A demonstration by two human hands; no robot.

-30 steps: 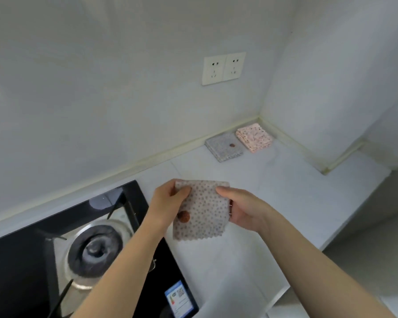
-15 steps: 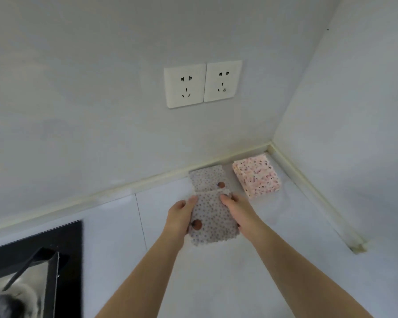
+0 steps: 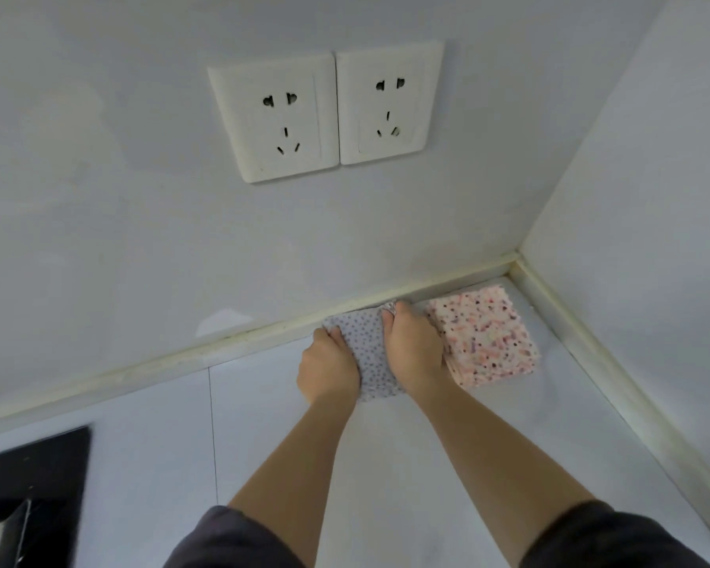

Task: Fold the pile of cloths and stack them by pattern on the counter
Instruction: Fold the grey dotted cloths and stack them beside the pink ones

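So that patterns do not mix, my left hand (image 3: 328,371) and right hand (image 3: 412,350) grip the grey cloth (image 3: 365,342) by its sides, low on the counter (image 3: 263,424), just beside the pink stack (image 3: 486,338).

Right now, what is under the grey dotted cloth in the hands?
Nothing shows under it: the grey dotted cloth, the left hand and the right hand cover whatever lies beneath. Only white counter shows around it, the pink speckled stack beside it.
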